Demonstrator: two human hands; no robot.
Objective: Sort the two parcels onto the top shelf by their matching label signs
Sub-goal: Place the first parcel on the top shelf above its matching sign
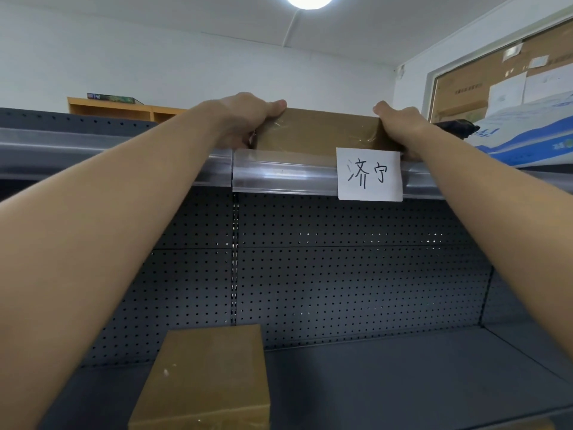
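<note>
A brown cardboard parcel (316, 130) wrapped in clear tape rests on the top shelf (279, 173), just above a white paper sign (369, 174) with two handwritten characters. My left hand (248, 119) grips the parcel's left end and my right hand (400, 124) grips its right end. A second brown parcel (207, 380) lies on the lower shelf at the bottom centre, apart from both hands.
A blue-and-white bag (527, 135) and a dark wrapped item (455, 128) sit on the top shelf to the right. Grey pegboard (341, 274) backs the lower shelf. A wooden cabinet (124, 110) stands behind at the left; cardboard covers a window at the right.
</note>
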